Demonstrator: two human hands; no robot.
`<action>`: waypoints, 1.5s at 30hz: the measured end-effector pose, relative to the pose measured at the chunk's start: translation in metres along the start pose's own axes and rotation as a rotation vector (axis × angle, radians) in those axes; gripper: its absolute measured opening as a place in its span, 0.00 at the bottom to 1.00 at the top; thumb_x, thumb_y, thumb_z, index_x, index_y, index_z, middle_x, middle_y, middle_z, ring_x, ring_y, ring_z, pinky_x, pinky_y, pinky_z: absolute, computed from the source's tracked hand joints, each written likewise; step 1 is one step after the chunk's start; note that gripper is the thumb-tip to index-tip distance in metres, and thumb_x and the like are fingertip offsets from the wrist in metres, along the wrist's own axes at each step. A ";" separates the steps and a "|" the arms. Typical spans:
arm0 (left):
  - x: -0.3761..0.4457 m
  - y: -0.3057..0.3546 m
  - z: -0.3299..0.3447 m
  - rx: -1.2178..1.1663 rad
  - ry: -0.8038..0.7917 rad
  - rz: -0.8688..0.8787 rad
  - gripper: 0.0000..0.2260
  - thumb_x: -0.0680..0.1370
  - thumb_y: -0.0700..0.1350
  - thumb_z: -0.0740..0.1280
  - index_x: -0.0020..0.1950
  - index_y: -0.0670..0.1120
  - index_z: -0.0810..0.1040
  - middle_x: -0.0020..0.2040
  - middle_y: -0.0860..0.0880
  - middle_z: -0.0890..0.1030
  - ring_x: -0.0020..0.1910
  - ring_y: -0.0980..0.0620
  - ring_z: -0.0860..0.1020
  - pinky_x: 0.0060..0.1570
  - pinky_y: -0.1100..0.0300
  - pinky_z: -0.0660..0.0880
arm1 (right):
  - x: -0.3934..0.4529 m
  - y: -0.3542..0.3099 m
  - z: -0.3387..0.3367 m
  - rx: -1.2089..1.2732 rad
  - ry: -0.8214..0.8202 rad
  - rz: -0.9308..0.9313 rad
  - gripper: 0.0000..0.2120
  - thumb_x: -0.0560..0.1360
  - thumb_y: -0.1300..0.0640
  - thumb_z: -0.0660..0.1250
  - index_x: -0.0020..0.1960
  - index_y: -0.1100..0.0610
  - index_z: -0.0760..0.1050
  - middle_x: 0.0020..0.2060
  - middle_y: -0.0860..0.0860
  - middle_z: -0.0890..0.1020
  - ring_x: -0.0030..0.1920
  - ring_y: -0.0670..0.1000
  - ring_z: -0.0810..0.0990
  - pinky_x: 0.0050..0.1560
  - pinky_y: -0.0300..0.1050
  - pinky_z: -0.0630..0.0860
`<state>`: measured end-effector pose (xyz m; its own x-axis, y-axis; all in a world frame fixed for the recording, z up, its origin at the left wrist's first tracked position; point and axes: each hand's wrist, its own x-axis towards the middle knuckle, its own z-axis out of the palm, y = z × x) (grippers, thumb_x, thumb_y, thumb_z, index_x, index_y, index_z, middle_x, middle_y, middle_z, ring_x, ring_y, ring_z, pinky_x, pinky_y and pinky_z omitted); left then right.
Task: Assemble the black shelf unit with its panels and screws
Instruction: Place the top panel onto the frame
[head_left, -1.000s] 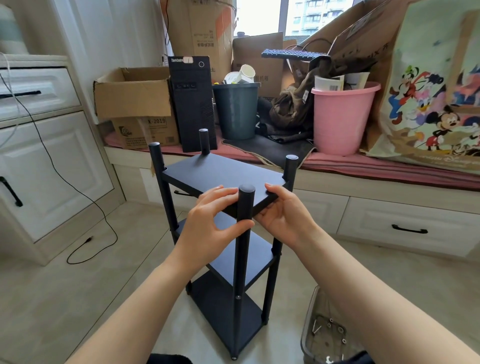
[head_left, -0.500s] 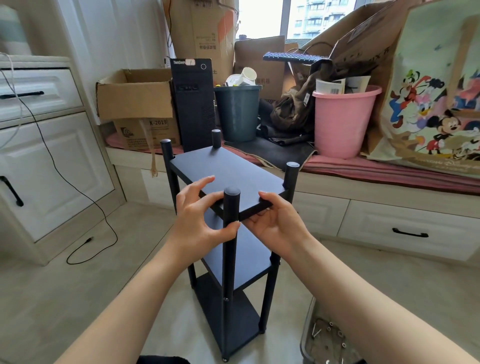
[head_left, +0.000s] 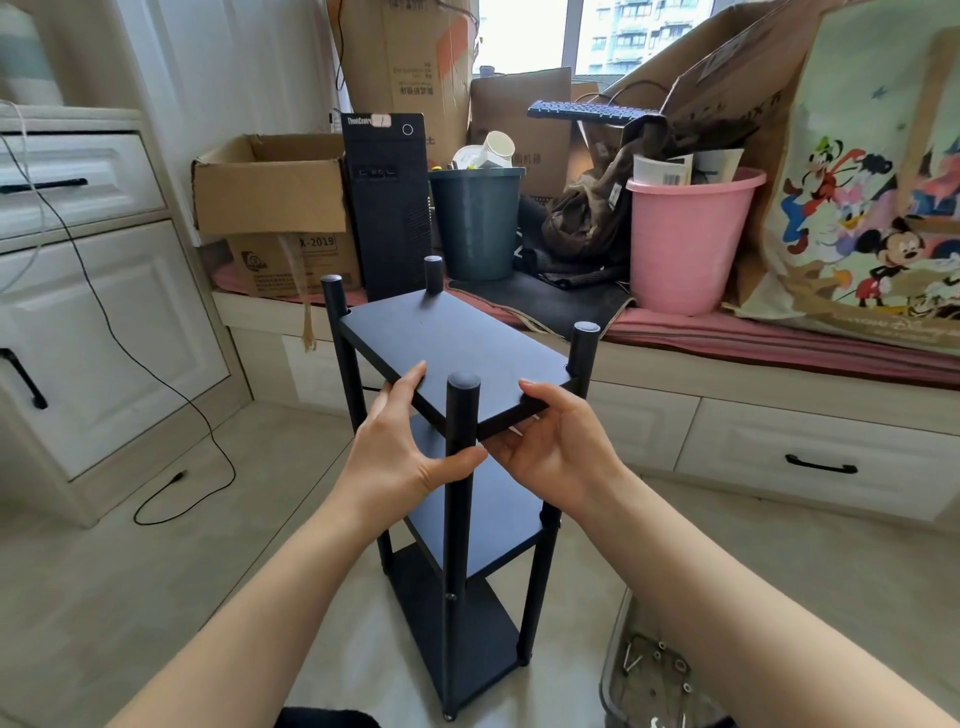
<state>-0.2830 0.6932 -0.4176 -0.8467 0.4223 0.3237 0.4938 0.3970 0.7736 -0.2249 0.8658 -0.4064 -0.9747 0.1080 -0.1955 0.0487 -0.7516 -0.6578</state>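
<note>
2 hands (head_left: 402, 447) on shelf unit (head_left: 457, 467): 3 panels, 4 posts

Lived-in room of a home, half used for storage. Beyond the gripped corner: a cushioned window seat (head_left: 779, 345) with white drawers beneath, crowded with brown cardboard boxes (head_left: 270, 187), a black desktop computer tower (head_left: 387, 202), a dark green plastic bin (head_left: 477, 223), a pink plastic bucket (head_left: 691, 239) and a cartoon-printed bag (head_left: 878, 208). Left of the grip, white panelled cabinets (head_left: 98, 332). Beige tiled floor (head_left: 156, 597). Apartment blocks show through the window (head_left: 613, 31).
</note>
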 end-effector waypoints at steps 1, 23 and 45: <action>0.000 0.000 -0.001 0.006 0.009 0.009 0.48 0.66 0.56 0.80 0.81 0.53 0.58 0.78 0.51 0.65 0.72 0.59 0.62 0.66 0.63 0.59 | 0.001 -0.002 0.000 -0.035 0.028 0.010 0.07 0.75 0.55 0.68 0.49 0.59 0.77 0.45 0.58 0.85 0.56 0.61 0.83 0.61 0.54 0.78; -0.003 0.006 -0.012 0.029 -0.022 0.025 0.51 0.60 0.66 0.74 0.79 0.52 0.63 0.76 0.52 0.69 0.76 0.53 0.64 0.69 0.59 0.63 | 0.013 -0.060 -0.032 -0.612 0.338 -0.247 0.19 0.83 0.38 0.47 0.56 0.43 0.75 0.51 0.52 0.84 0.50 0.54 0.83 0.60 0.53 0.73; 0.012 -0.032 -0.038 -0.189 -0.218 0.040 0.43 0.56 0.69 0.78 0.69 0.70 0.68 0.69 0.67 0.72 0.70 0.69 0.67 0.66 0.60 0.67 | 0.018 -0.043 -0.024 -0.455 0.351 -0.013 0.21 0.76 0.43 0.61 0.29 0.53 0.69 0.30 0.50 0.74 0.32 0.53 0.73 0.49 0.50 0.73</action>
<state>-0.3164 0.6549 -0.4180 -0.7547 0.6079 0.2469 0.4628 0.2265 0.8570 -0.2396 0.9156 -0.3994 -0.8487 0.3836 -0.3641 0.2018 -0.4015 -0.8933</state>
